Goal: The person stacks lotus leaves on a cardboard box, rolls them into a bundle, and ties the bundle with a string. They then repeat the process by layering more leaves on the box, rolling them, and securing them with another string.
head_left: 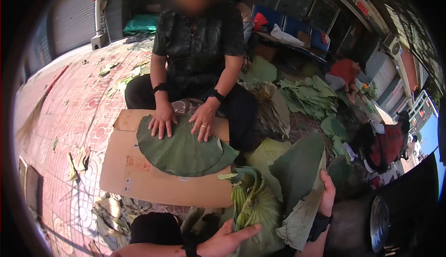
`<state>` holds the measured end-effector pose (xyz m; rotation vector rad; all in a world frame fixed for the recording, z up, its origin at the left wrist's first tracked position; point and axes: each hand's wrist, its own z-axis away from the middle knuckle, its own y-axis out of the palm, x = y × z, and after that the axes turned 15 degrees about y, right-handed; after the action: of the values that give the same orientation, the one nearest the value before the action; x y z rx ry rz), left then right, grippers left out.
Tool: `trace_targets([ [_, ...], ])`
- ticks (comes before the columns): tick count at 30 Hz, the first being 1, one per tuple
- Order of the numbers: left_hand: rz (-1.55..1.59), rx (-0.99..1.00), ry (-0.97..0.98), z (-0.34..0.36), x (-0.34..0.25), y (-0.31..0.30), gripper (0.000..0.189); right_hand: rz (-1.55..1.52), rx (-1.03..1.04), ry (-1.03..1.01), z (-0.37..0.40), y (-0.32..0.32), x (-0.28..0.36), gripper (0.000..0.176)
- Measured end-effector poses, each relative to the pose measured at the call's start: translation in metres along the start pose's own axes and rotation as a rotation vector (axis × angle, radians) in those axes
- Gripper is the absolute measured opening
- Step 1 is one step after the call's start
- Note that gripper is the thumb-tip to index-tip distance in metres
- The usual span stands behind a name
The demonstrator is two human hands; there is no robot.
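Observation:
Low in the head view, my left hand point(232, 238) grips a bunched, folded green leaf point(260, 210), thumb across its front. To its right, my right hand point(327, 194) holds the edge of a large, partly opened leaf point(299, 173) with a pale, dry lower part; its fingers are mostly behind the leaf. Across from me, a seated person in a dark shirt presses both hands flat on a broad green leaf point(186, 152), which lies on a cardboard sheet point(121, 164).
Leaf piles point(309, 97) lie at the right behind the held leaves. Dry leaves point(111, 217) are on the paving at lower left. Another person in red point(344, 73) crouches farther back. A round metal object point(379, 224) is at lower right.

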<state>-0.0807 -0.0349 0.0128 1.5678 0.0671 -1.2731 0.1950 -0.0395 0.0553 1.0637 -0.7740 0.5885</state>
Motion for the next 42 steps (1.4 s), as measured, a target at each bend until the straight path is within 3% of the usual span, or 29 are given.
trace_targets([
  [5, -0.031, 0.082, 0.061, 0.002, 0.018, -0.018, 0.030, 0.144, 0.119, 0.023, -0.016, 0.037, -0.012, 0.043],
  [13, 0.019, 0.004, 0.016, 0.008, 0.002, -0.018, 0.029, 0.187, 0.209, 0.099, -0.048, 0.068, -0.035, 0.043],
  [16, -0.138, 0.069, 0.075, 0.013, -0.014, -0.015, 0.047, 0.147, 0.219, 0.124, -0.053, 0.081, -0.039, 0.042],
  [19, -0.029, 0.016, 0.013, 0.010, -0.011, -0.022, 0.030, 0.134, 0.211, 0.130, -0.059, 0.083, -0.041, 0.041],
  [21, -0.023, 0.011, 0.029, 0.008, -0.001, -0.031, 0.032, 0.136, 0.204, 0.126, -0.067, 0.078, -0.044, 0.040],
  [25, 0.000, -0.060, 0.020, 0.008, -0.005, -0.031, 0.035, 0.202, 0.112, 0.099, -0.048, 0.077, -0.037, 0.044],
  [28, 0.102, -0.099, 0.010, 0.007, -0.027, -0.017, 0.039, 0.065, 0.109, -0.085, -0.023, 0.073, -0.043, 0.050],
  [31, 0.062, -0.114, 0.000, 0.006, -0.047, -0.006, 0.041, 0.549, -0.114, -0.314, 0.004, 0.068, -0.045, 0.058],
  [36, 0.077, -0.120, 0.065, -0.003, -0.031, -0.002, 0.043, 1.282, 0.011, -0.468, 0.050, 0.090, -0.047, 0.078],
  [38, 0.059, -0.082, 0.097, -0.009, -0.019, -0.004, 0.048, 1.525, -0.061, -0.593, 0.059, 0.098, -0.061, 0.086],
  [41, 0.084, -0.017, 0.094, -0.014, -0.017, 0.008, 0.065, 1.524, -0.114, -0.569, 0.064, 0.087, -0.062, 0.094],
  [42, 0.055, 0.028, 0.096, -0.018, -0.015, 0.012, 0.067, 1.518, -0.150, -0.566, 0.066, 0.083, -0.059, 0.087],
])
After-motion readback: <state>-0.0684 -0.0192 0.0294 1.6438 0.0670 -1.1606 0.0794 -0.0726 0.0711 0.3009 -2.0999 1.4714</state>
